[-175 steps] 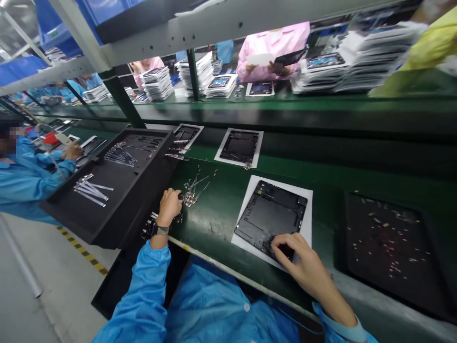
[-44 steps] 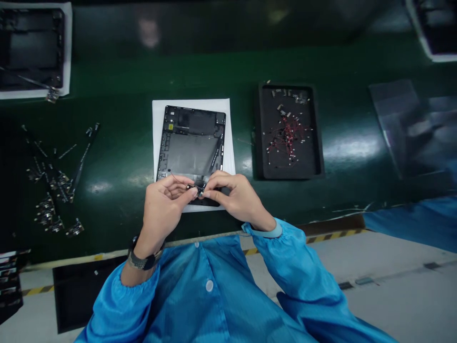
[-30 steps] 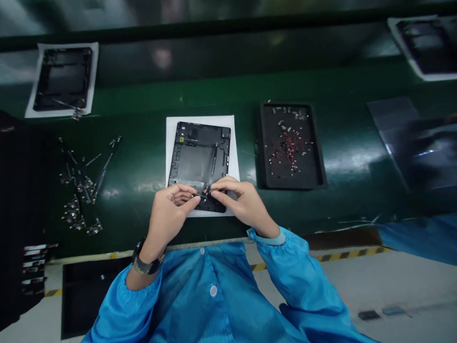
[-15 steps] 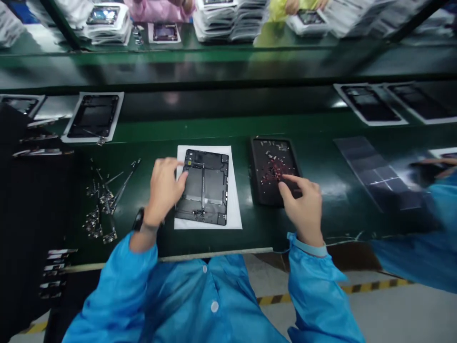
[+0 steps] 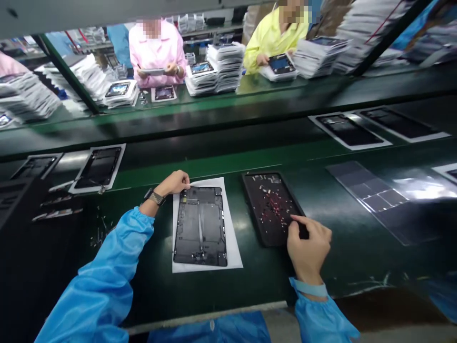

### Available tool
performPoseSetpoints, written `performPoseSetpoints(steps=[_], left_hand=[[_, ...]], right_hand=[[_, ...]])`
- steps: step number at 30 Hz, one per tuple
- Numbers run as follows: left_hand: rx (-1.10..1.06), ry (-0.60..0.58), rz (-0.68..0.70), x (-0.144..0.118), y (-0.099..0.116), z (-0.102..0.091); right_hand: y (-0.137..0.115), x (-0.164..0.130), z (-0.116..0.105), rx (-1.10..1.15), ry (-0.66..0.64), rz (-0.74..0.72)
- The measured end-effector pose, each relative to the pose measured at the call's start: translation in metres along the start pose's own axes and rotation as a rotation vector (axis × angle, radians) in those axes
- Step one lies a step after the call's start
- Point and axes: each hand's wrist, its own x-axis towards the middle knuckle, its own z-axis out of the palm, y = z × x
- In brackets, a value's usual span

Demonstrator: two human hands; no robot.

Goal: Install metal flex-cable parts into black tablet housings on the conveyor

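A black tablet housing lies open side up on a white paper sheet on the green bench. My left hand pinches the sheet's far left corner, next to the housing's top edge. My right hand rests on the near right part of a black foam tray that holds several small parts with red wires. Its fingers are curled and pressed down on the tray; whether they grip a part is hidden.
More housings on paper sheets lie on the conveyor behind. Small flex parts sit at the left. Two people in pink and yellow work across the line among stacks of tablets.
Both hands left the housing's near edge. The left went to the sheet's far left corner, the right to the foam tray. My head tilted up, bringing the far line into view.
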Motion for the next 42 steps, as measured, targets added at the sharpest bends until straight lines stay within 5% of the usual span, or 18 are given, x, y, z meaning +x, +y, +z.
performPoseSetpoints(steps=[6,10,13,18,22,26,31,34,36,39,42], left_hand=[[0.037,0.267,-0.084,0.083,-0.003,-0.082],[0.039,0.418,-0.143,0.114,-0.003,-0.122],[0.020,0.470,-0.165,0.121,-0.006,-0.123],[-0.030,0.505,-0.177,0.124,-0.014,-0.098],[-0.064,0.485,-0.164,0.109,-0.001,-0.086],[-0.103,0.471,-0.014,0.034,0.041,-0.091],[-0.144,0.549,0.132,-0.144,0.081,-0.072],[-0.176,0.779,-0.062,-0.240,0.064,-0.021],[-0.170,0.806,-0.228,-0.287,0.039,0.021],[-0.085,0.808,-0.440,-0.336,0.002,0.072],[-0.004,0.853,-0.587,-0.364,-0.017,0.099]], right_hand=[[0.004,0.001,0.003,-0.067,-0.025,-0.110],[0.006,0.002,0.004,-0.072,0.001,-0.171],[0.008,0.003,0.005,-0.081,-0.008,-0.149],[0.004,0.005,0.005,-0.094,-0.036,-0.064],[-0.003,0.004,0.003,-0.105,-0.073,-0.036],[-0.002,0.002,0.000,-0.078,-0.130,0.000],[0.009,0.032,0.005,0.118,-0.252,0.044],[0.004,0.068,0.014,0.186,-0.339,0.167],[0.000,0.086,0.022,0.205,-0.398,0.184],[0.005,0.100,0.040,0.058,-0.472,0.245],[0.026,0.101,0.065,0.013,-0.421,0.284]])
